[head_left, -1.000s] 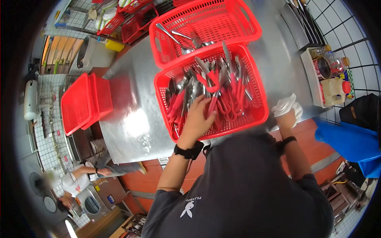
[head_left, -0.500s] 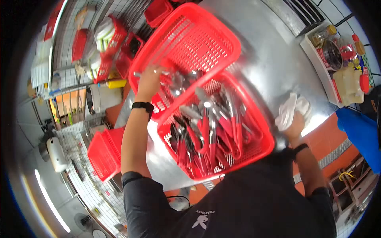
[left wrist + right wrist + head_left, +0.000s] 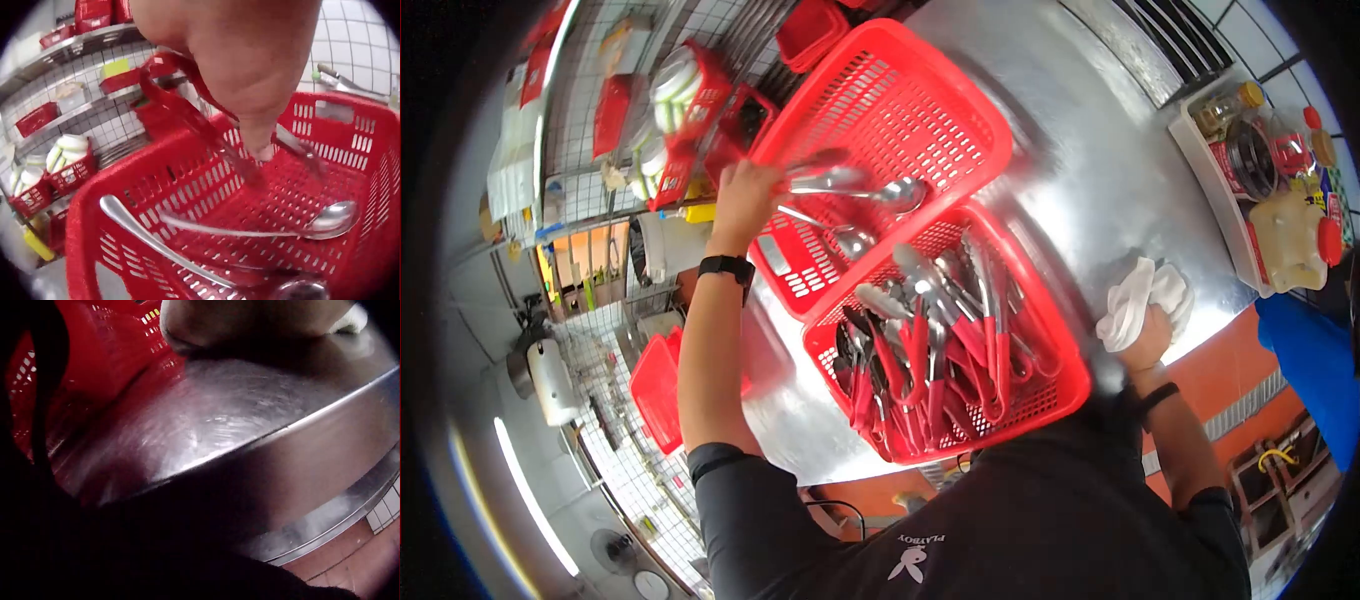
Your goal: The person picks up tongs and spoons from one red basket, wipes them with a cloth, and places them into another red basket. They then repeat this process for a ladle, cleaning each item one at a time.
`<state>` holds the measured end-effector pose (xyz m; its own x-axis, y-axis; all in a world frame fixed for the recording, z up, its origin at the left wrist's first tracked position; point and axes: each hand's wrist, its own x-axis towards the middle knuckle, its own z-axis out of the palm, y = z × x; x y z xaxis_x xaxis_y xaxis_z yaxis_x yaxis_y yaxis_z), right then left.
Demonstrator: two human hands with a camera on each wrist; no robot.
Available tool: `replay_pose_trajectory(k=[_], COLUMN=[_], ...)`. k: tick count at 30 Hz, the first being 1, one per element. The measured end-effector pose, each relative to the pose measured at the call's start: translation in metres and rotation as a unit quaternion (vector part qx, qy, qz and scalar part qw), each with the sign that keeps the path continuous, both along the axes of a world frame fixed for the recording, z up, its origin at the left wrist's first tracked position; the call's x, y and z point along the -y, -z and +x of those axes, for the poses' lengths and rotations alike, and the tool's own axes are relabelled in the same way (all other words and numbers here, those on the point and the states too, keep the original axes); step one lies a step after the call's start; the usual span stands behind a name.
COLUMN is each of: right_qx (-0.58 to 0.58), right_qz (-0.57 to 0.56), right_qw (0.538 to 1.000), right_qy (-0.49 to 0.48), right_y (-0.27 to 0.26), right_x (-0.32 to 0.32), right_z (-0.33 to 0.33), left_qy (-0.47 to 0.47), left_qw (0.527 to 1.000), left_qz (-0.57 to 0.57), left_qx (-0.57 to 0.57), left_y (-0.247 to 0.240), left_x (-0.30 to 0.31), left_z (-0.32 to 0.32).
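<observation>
My left hand (image 3: 745, 205) is over the left rim of the far red basket (image 3: 992, 130). It grips red-handled tongs (image 3: 200, 125), blurred in the left wrist view, whose arms hang down inside the basket. Below lie metal spoons, one with its bowl (image 3: 331, 220) to the right and another with its handle (image 3: 153, 240) sloping over the near side. The near red basket (image 3: 1075, 375) holds a heap of red-handled tongs and utensils (image 3: 940, 345). My right hand (image 3: 1148, 345) holds a crumpled white cloth (image 3: 1135, 300) close to the table's edge.
Both baskets stand on a steel table (image 3: 1090, 180). A white tray (image 3: 1215, 190) of bottles and jars is at the right, and stacked red baskets (image 3: 658, 390) are at the left. Shelves with red baskets of crockery (image 3: 72, 165) rise beyond.
My left hand has moved from the near basket's utensils to the far basket, then slightly left. The head view has turned. My right hand stays with the cloth at the table's right.
</observation>
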<state>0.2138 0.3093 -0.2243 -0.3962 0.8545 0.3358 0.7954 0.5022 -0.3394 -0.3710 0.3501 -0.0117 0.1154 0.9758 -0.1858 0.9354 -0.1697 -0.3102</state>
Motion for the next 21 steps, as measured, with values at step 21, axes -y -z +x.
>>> replay_pose_trajectory(k=[21], right_qx=[0.079], right_qz=[-0.126], right_qw=[0.987], right_qy=[0.062], right_y=[-0.026], right_x=[0.01], right_z=[-0.005], left_qy=[-0.455], left_qw=[0.385], left_qz=[0.404], left_qx=[0.694], left_y=[-0.074], left_x=[0.414], left_z=[0.244])
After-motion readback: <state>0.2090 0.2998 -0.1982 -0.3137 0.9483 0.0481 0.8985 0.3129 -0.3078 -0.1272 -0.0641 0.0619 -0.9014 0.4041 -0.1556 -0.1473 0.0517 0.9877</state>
